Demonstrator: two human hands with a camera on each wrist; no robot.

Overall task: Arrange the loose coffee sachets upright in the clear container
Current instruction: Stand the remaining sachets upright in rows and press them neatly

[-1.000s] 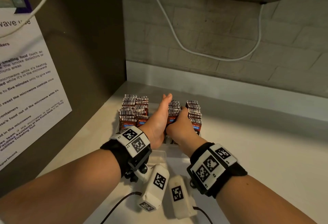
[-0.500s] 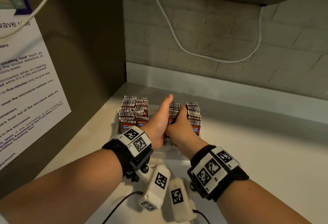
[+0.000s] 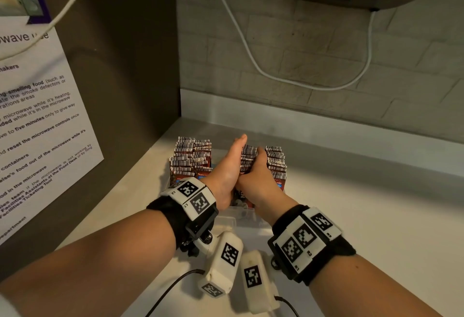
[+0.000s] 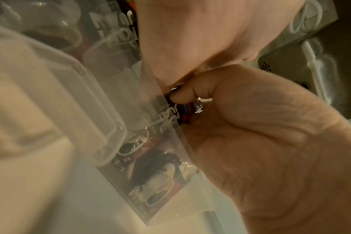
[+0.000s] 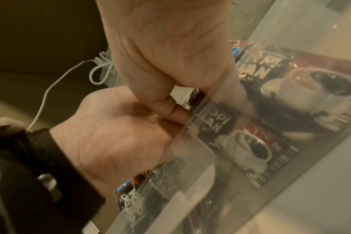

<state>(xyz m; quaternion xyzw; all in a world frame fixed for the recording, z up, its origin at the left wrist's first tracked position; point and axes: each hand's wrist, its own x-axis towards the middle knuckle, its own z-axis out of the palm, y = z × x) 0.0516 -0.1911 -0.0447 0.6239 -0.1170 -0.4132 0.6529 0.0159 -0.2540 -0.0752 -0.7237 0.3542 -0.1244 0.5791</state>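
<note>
Both hands meet over the middle of the clear container [image 3: 242,212]. The right hand [image 3: 253,178] is the grip: its fingers curl around a stack of coffee sachets [image 3: 248,158], pressing it down between the rows already standing there. The left hand [image 3: 227,166] lies flat and straight-fingered against the left side of that stack, thumb edge up, touching the right hand at the heel.

Left of the hands, inside the container, stand two tight rows of sachets [image 3: 190,160]; to the right stands one more row [image 3: 275,163]. The hands hide the container's centre.

The sachets are thin, glossy foil packets, brown-red with crimped striped top edges and a printed coffee cup [image 5: 252,152]. The container is a see-through plastic box with rounded corners. It sits on a pale worktop [image 3: 364,216]. Behind it rises a tiled wall with a looping white cable [image 3: 296,83].
</note>
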